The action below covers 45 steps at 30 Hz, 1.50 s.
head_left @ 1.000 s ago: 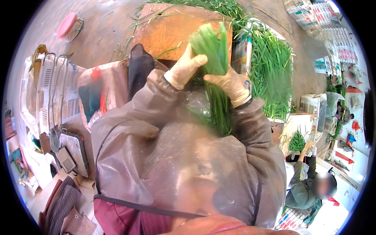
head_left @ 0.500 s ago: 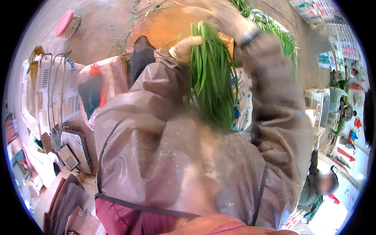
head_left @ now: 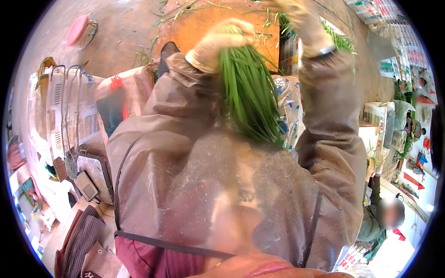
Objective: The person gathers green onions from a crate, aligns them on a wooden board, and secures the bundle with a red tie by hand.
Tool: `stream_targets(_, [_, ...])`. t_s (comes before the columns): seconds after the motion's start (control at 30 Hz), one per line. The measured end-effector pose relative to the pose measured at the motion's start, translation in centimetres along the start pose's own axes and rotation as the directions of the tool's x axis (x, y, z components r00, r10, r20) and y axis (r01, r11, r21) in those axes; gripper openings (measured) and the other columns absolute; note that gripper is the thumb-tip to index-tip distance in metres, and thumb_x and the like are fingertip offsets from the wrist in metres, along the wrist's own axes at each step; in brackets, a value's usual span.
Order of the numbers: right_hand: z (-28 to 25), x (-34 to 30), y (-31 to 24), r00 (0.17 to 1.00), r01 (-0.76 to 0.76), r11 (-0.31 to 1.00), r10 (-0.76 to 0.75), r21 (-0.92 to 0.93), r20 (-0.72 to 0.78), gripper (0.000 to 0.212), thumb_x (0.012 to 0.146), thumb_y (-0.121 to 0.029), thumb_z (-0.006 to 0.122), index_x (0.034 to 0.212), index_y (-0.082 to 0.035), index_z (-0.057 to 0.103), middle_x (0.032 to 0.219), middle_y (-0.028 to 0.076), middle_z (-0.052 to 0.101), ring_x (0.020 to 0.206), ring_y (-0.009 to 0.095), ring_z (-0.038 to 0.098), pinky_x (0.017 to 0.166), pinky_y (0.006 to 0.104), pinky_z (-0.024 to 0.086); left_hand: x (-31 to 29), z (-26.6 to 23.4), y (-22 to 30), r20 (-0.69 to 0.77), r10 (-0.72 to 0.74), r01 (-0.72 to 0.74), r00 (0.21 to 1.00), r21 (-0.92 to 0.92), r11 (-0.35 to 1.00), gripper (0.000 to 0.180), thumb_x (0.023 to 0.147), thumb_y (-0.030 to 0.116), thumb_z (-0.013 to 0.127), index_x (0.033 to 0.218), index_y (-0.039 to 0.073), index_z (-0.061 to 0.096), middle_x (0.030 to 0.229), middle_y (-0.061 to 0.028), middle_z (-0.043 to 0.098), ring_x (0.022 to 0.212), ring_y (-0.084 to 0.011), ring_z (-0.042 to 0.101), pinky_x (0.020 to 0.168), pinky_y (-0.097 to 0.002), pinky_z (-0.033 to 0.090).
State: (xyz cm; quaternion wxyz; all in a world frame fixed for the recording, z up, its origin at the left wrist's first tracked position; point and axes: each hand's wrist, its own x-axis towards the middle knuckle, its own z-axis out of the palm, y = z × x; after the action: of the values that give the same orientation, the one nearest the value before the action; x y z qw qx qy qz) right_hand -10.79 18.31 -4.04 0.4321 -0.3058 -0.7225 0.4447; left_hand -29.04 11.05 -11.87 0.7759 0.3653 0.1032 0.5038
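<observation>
My left hand, in a pale glove, is closed around one end of a bunch of garlic chives. The long flat green leaves hang from the fist toward my lap, over the front of my brown waterproof apron. At the top edge my right hand, also gloved, is raised away from the bunch. Motion smears its fingers, so I cannot tell whether they hold anything. Below that hand, a crate with more green leaves stands beside an orange-brown board.
Loose leaves lie scattered over the board and floor. To the left are a pink round stool, a white plastic crate, a stuffed sack and a small scale-like box. A co-worker is at the lower right.
My right hand has moved from just above the bunch up and to the right. The left hand now wraps over the bunch's top end and has risen slightly.
</observation>
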Motion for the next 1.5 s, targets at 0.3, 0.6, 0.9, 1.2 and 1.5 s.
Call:
stream_targets(0.3, [-10.2, -11.9, 5.1, 0.925, -0.377, 0.9, 0.353, -0.219, -0.141, 0.04, 0.093, -0.031, 0.061, 0.126, -0.009, 0.06, 0.115, 0.003, 0.066, 0.097, 0.012, 0.063, 0.086, 0.0257, 0.049, 3.2, 5.3, 8.6, 0.476, 0.436, -0.632, 0.764, 0.419, 0.652, 0.016, 0.079, -0.001, 0.069, 0.093, 0.002, 0.06, 0.092, -0.0108, 0.065, 0.086, -0.0253, 0.062, 0.087, -0.0391, 0.047])
stream_targets(0.6, [-9.1, -14.1, 8.7, 0.76, -0.642, 0.766, 0.631, -0.029, -0.157, 0.032, 0.094, -0.017, 0.058, 0.125, -0.006, 0.061, 0.107, 0.002, 0.065, 0.09, 0.008, 0.061, 0.078, 0.022, 0.047, -0.6, 9.4, -1.1, 0.723, 0.004, -0.637, 0.691, 0.612, -0.468, 0.006, 0.069, 0.016, 0.058, 0.074, 0.017, 0.057, 0.071, 0.0023, 0.054, 0.077, -0.017, 0.06, 0.092, -0.0341, 0.048])
stream_targets(0.9, [1.1, -8.4, 16.7, 0.641, -0.767, 0.639, 0.759, 0.056, 0.112, 0.029, 0.094, -0.019, 0.054, 0.117, -0.006, 0.065, 0.107, 0.006, 0.067, 0.089, 0.013, 0.062, 0.078, 0.0249, 0.049, -4.8, 6.9, -4.7, 0.678, -0.359, -0.763, 0.641, 0.512, -0.395, 0.004, 0.075, 0.021, 0.058, 0.074, 0.018, 0.054, 0.068, 0.0052, 0.056, 0.072, -0.0139, 0.058, 0.079, -0.03, 0.039])
stream_targets(1.2, [-5.1, -0.8, 34.0, 0.659, -0.731, 0.435, 0.65, -0.526, -0.379, 0.031, 0.085, -0.027, 0.058, 0.106, -0.005, 0.068, 0.096, 0.01, 0.069, 0.081, 0.021, 0.065, 0.07, 0.0335, 0.051, -4.6, 3.7, -2.3, 0.527, -0.464, -0.686, 0.712, 0.661, -0.303, 0.006, 0.071, 0.02, 0.058, 0.072, 0.016, 0.054, 0.07, 0.0026, 0.055, 0.072, -0.0172, 0.056, 0.082, -0.0327, 0.042])
stream_targets(1.5, [-19.6, -2.3, 16.8, 0.765, -0.615, 0.784, 0.618, 0.083, -0.178, 0.042, 0.096, -0.036, 0.055, 0.129, -0.011, 0.056, 0.111, 0.002, 0.064, 0.093, 0.011, 0.06, 0.08, 0.0262, 0.048, 1.9, 3.9, 0.6, 0.382, 0.276, -0.47, 0.882, 0.671, 0.574, 0.014, 0.07, 0.004, 0.072, 0.078, 0.012, 0.063, 0.085, -0.0039, 0.064, 0.081, -0.0247, 0.063, 0.077, -0.0363, 0.051])
